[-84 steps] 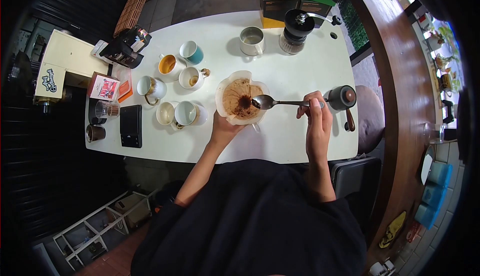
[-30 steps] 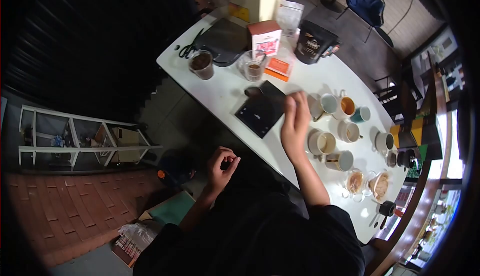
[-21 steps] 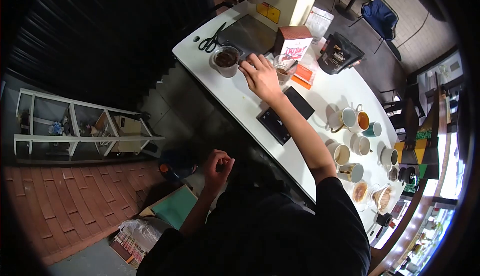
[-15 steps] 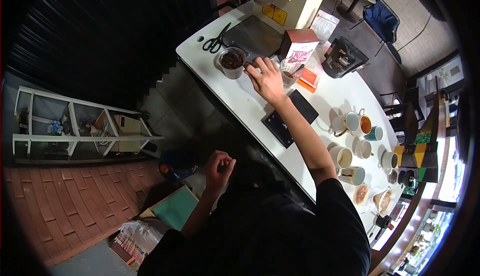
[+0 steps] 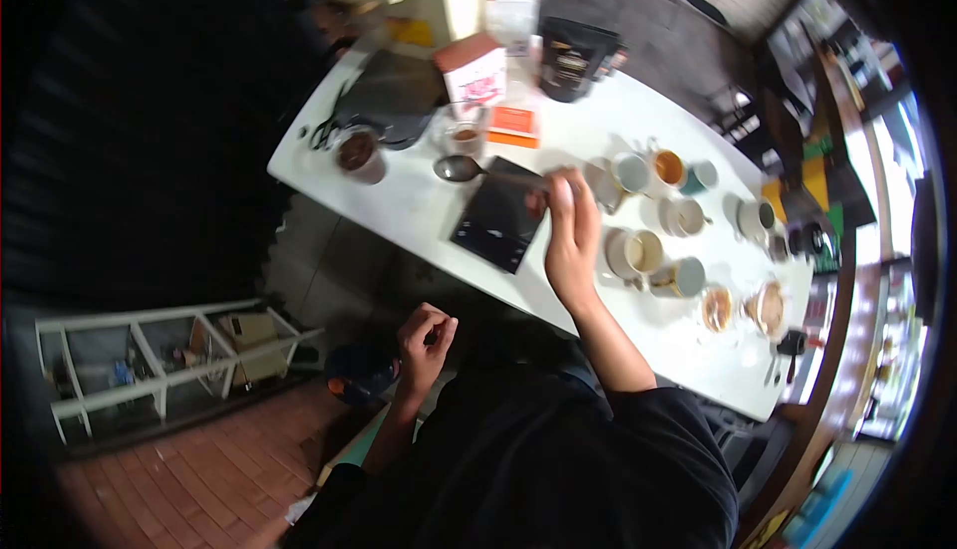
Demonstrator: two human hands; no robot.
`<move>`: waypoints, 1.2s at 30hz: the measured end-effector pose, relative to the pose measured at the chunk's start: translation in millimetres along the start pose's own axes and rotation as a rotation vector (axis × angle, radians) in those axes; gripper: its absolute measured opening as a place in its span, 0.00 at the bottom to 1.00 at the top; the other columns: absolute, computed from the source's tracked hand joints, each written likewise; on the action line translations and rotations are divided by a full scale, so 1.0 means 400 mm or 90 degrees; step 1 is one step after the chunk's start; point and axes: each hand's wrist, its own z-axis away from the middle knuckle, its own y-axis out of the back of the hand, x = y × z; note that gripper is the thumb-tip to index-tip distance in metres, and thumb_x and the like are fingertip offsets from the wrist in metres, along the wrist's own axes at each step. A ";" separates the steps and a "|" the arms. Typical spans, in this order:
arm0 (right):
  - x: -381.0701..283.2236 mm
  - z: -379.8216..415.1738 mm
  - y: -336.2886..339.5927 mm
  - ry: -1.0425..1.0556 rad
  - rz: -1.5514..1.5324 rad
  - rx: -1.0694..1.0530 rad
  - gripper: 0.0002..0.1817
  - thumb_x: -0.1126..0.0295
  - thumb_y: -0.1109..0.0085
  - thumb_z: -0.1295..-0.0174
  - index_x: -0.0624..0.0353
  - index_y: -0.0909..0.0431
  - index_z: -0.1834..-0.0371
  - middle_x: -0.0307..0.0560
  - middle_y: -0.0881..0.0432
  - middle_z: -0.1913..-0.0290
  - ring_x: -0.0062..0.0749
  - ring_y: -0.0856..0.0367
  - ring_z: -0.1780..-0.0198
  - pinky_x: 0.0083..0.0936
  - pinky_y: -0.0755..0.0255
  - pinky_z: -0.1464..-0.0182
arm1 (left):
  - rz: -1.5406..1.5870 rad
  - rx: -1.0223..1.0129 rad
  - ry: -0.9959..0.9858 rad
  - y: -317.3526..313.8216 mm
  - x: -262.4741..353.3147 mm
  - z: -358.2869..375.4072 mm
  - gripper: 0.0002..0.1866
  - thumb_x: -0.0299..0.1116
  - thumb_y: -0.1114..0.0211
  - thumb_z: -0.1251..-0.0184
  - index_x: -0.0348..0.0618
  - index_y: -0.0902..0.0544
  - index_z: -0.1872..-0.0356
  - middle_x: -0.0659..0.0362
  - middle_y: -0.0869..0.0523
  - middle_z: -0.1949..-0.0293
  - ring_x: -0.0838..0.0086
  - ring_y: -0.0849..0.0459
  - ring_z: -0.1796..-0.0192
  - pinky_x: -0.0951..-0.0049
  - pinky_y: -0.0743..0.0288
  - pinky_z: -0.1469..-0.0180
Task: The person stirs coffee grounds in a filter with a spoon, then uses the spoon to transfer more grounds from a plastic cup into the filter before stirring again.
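My right hand (image 5: 573, 235) grips the handle of a metal spoon (image 5: 458, 168), its bowl pointing left. The spoon passes above a flat black digital scale (image 5: 493, 225); nothing shows clearly in its bowl. Beyond the bowl stands a clear glass (image 5: 465, 137) with something brown inside. To its left is a clear plastic cup (image 5: 361, 158) of dark brown contents. My left hand (image 5: 427, 345) hangs off the table's front edge, fingers curled inward, with nothing visible in them.
Several mugs (image 5: 635, 253) stand on the white table (image 5: 419, 220) to the right, near a glass dripper (image 5: 766, 308). A red-and-white box (image 5: 474, 76), an orange packet (image 5: 513, 126) and a black pouch (image 5: 575, 56) are at the back. Scissors (image 5: 324, 133) lie far left.
My right hand has moved right and back from the plastic cup, and the spoon now shows clearly in it. The view has turned rightward. My left hand stays curled.
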 end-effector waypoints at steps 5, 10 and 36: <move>-0.135 0.197 0.323 0.116 0.235 0.216 0.12 0.70 0.58 0.18 0.67 0.26 0.54 0.48 0.21 0.65 0.27 0.23 0.63 0.24 0.30 0.57 | 0.057 -0.179 -0.045 -0.151 0.049 -0.032 0.06 0.26 0.31 0.28 0.37 0.19 0.66 0.57 0.19 0.74 0.73 0.22 0.75 0.74 0.29 0.71; -0.242 0.350 0.584 0.138 0.304 0.376 0.16 0.65 0.58 0.18 0.67 0.26 0.56 0.47 0.23 0.67 0.28 0.26 0.64 0.26 0.32 0.57 | 0.109 -0.337 -0.129 -0.354 0.184 -0.054 0.06 0.28 0.37 0.23 0.38 0.20 0.62 0.57 0.17 0.74 0.74 0.18 0.75 0.76 0.27 0.70; -0.285 0.400 1.118 -0.034 0.563 0.255 0.04 0.76 0.38 0.30 0.66 0.21 0.61 0.50 0.22 0.66 0.45 0.22 0.65 0.37 0.27 0.61 | 0.106 -0.410 -0.078 -0.980 0.497 0.082 0.44 0.41 0.20 0.40 0.40 0.36 0.27 0.48 0.26 0.34 0.57 0.25 0.30 0.55 0.27 0.33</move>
